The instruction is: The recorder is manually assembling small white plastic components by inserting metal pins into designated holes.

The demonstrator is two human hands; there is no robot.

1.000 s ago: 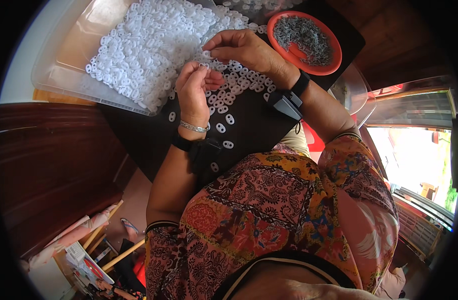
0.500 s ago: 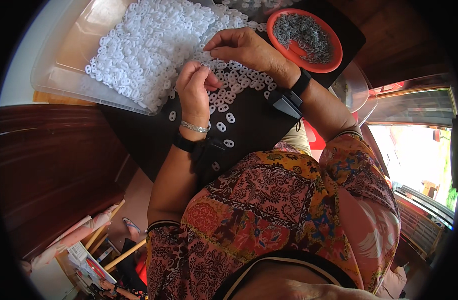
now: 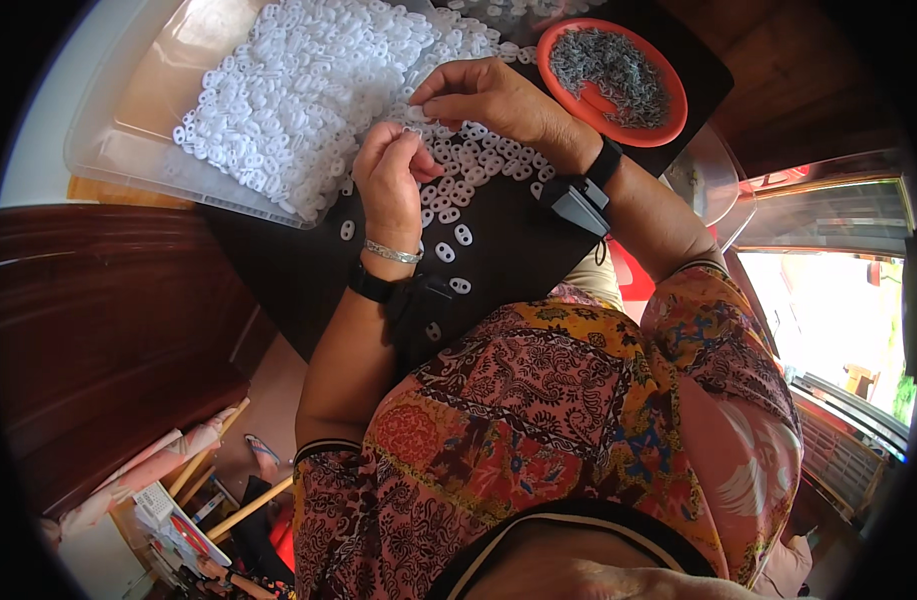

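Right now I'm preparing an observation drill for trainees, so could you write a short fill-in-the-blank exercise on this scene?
1. The left hand and right hand are close to small pieces coloured ____.
2. Each of these loose pieces has ____ holes.
3. The silvery bracelet circles the ____ wrist.
4. The orange-red dish of grey bits stands toward the person's ____ side.

Missing words: white; two; left; right.

top (image 3: 538, 420): multicoloured print | collar (image 3: 578, 518): black, tan-striped | bangle (image 3: 393, 252): silver, 10 o'clock | straps (image 3: 604, 160): black | box (image 3: 581, 208): grey-black, 2 o'clock
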